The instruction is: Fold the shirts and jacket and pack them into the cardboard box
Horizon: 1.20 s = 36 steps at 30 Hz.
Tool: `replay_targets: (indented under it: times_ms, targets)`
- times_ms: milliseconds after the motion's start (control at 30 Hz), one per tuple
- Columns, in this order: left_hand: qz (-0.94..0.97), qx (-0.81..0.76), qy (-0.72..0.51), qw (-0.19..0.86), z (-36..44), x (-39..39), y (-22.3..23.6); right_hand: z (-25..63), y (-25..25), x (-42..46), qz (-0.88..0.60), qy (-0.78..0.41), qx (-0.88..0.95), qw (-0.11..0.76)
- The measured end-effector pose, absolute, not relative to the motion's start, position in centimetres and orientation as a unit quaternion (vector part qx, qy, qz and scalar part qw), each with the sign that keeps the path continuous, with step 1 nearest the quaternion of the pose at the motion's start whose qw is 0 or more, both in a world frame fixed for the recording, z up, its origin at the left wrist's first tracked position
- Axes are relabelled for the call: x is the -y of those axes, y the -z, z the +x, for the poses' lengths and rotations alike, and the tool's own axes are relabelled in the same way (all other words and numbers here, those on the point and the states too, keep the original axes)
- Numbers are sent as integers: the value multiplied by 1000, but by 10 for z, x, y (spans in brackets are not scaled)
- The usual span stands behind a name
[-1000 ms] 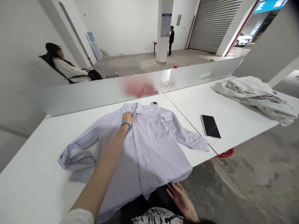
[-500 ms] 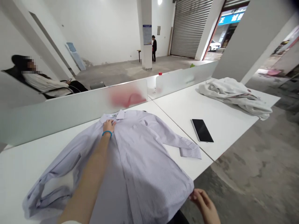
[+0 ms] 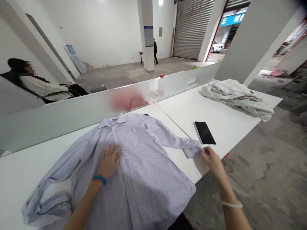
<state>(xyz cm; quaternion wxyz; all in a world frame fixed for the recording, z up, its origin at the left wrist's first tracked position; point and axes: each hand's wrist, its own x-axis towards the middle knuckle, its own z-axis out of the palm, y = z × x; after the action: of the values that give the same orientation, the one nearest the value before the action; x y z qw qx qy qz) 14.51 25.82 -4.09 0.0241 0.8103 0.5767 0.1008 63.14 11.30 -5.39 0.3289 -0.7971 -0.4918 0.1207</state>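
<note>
Notetaker: Landmark, the tablet (image 3: 205,133). Shirt's position?

Me: Shirt (image 3: 148,159) on the table (image 3: 178,111), front up, left of the tablet and nearer me. Pale, fine stripes. Collar (image 3: 112,121) lies toward the divider (image 3: 79,119). One sleeve reaches toward the tablet; its cuff (image 3: 191,149) ends close to the tablet's near edge. Other sleeve (image 3: 51,204) bent and bunched, well left of the tablet.

Notetaker: Your right hand?

Me: Right hand (image 3: 213,161), white band (image 3: 232,204) on the wrist, just nearer me than the tablet. Grip closed in a pinch, thumb and fingers on the end of the cuff.

Notetaker: The left?

Me: Left hand (image 3: 109,164), blue band (image 3: 100,179), over the shirt front below the collar, left of the tablet. Grip open, palm down, fingers apart, nothing pinched. Blurred; cannot tell how firmly it presses, if at all.

Notetaker: Surroundings?

Me: White cloth (image 3: 236,95) heaped on the table, beyond the tablet and to its right. Divider runs beyond the tablet; a red shape (image 3: 128,99) shows hazily through it, left of the tablet. Farther back on that side, one person (image 3: 43,86) seated, another (image 3: 155,51) upright, partly hidden by a pillar (image 3: 148,54).
</note>
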Motion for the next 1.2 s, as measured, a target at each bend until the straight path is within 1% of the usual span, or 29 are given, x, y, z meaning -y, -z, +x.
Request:
replay_targets:
  times_ms: [67,167,233,333,467,533,600,667,800,900,1000,1067,1200]
  targets:
    - [832,-547,-85,33,147,-198,49,664,35,-135,-772,-129,490,384]
    - [855,-511,-88,31,158,-128,61,714,-6,-176,-799,-33,410,439]
    - [860,-501,-95,21,167,-101,66,740,-27,-201,-808,41,363,462]
    - [858,-503,-103,16,175,-87,67,754,-29,-217,-847,53,356,392]
    - [857,-504,-103,24,176,-90,65,720,19,-205,-852,7,435,291]
    - [859,-500,-105,22,175,-92,66,698,45,-195,-848,11,478,231]
    - [861,-497,-108,18,173,-92,67,688,62,-190,-846,25,497,190]
    - [861,-497,-112,16,173,-91,68,692,67,-190,-844,33,507,169]
    - [858,-500,-114,13,173,-91,67,730,56,-205,-855,30,493,158]
    - [856,-505,-110,9,173,-92,68,754,44,-224,-875,77,449,167]
    - [856,-506,-108,4,173,-92,70,757,35,-247,-854,130,479,159]
    - [858,-503,-105,1,172,-92,71,751,32,-262,-844,112,508,135]
    - [861,-499,-98,-8,171,-92,73,738,36,-281,-850,13,518,93]
